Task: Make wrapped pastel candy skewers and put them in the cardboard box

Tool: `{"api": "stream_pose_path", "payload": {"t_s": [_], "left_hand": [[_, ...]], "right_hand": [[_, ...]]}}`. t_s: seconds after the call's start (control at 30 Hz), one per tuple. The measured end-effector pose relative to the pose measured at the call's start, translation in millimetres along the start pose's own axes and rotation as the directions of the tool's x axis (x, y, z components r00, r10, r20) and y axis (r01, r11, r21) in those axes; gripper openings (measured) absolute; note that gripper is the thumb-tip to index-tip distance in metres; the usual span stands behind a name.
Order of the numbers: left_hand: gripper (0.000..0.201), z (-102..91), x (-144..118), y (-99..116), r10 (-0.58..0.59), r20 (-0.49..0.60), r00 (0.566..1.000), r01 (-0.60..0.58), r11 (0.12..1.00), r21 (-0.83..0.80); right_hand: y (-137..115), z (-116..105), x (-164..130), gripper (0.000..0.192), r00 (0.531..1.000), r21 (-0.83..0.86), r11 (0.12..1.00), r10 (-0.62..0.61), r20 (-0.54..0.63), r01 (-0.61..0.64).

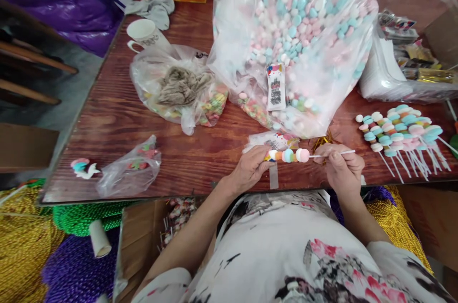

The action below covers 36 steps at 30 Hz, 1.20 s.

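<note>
A candy skewer [289, 155] lies level between my hands, its pastel marshmallow-like pieces in white, orange, blue and pink threaded on a thin white stick. My left hand [251, 168] is closed around its candy end, where a bit of blue and yellow shows at the fingertips. The bare stick is pinched in my right hand [345, 169], right of the last pink piece. Just behind my left hand is a clear printed wrapper [274, 141], and a strip of clear tape or film [274, 176] lies at the table edge. Gold tinsel [324, 140] sits behind my right hand.
A large bag of pastel candies [296, 21] fills the back, with a printed packet [276, 87] on it. Finished-looking skewers [400, 131] are piled right, before a clear bin [411, 88]. Leftward are a knotted bag [179, 88], a mug [143, 33] and a small bag [130, 169].
</note>
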<state>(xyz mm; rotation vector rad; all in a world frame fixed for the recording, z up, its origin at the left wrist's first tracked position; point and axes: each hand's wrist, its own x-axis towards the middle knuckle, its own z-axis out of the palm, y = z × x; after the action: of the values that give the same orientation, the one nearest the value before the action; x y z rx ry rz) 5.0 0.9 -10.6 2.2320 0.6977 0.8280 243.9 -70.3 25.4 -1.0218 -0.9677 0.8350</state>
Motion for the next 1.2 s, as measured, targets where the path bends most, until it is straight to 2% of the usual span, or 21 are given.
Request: {"api": "stream_pose_path", "payload": {"t_s": [0.1,0.27,0.37,0.47,0.53,0.63,0.7,0.77,0.87,1.03,1.2], "left_hand": [[0.03,4.3,-3,6,-0.043,0.023,0.999,0.044,0.998,-0.048],[0.036,8.3,0,31,-0.175,0.115,0.978,0.198,0.954,-0.227],[0.044,15.0,4,47,-0.216,0.229,0.949,0.279,0.914,-0.294],[0.052,26.1,4,57,-0.262,0.322,0.91,0.366,0.871,-0.326],[0.053,32.0,3,61,-0.327,0.331,0.885,0.439,0.823,-0.362],[0.05,33.1,1,61,-0.417,0.292,0.861,0.506,0.762,-0.404],[0.061,29.1,1,60,-0.46,0.235,0.856,0.516,0.781,-0.351],[0.074,24.8,2,58,-0.481,0.193,0.855,0.516,0.825,-0.23],[0.08,23.3,8,59,-0.448,0.183,0.875,0.47,0.876,-0.104],[0.088,32.1,20,67,-0.378,0.234,0.896,0.415,0.899,-0.138],[0.108,25.5,21,65,-0.414,0.287,0.864,0.473,0.862,-0.181]], "right_hand": [[-3,-1,2,0.014,0.999,0.08,0.996,0.047,0.013,-0.048],[-10,-2,14,0.018,0.994,0.188,0.977,0.091,0.055,-0.099],[-9,1,20,0.02,0.985,0.157,0.979,0.114,0.127,-0.133],[-4,7,21,0.022,0.956,0.128,0.97,0.173,0.236,-0.207],[-1,10,19,0.023,0.938,0.097,0.967,0.199,0.282,-0.235],[-1,9,17,0.025,0.933,0.006,0.977,0.201,0.3,-0.212],[-4,5,15,0.025,0.946,-0.07,0.983,0.182,0.269,-0.17],[-8,3,13,0.025,0.963,-0.153,0.98,0.159,0.217,-0.127],[-10,6,6,0.026,0.976,-0.201,0.975,0.133,0.174,-0.097],[2,21,-5,0.027,0.972,-0.11,0.984,0.155,0.175,-0.137],[14,19,0,0.027,0.959,-0.074,0.972,0.234,0.158,-0.225]]}}
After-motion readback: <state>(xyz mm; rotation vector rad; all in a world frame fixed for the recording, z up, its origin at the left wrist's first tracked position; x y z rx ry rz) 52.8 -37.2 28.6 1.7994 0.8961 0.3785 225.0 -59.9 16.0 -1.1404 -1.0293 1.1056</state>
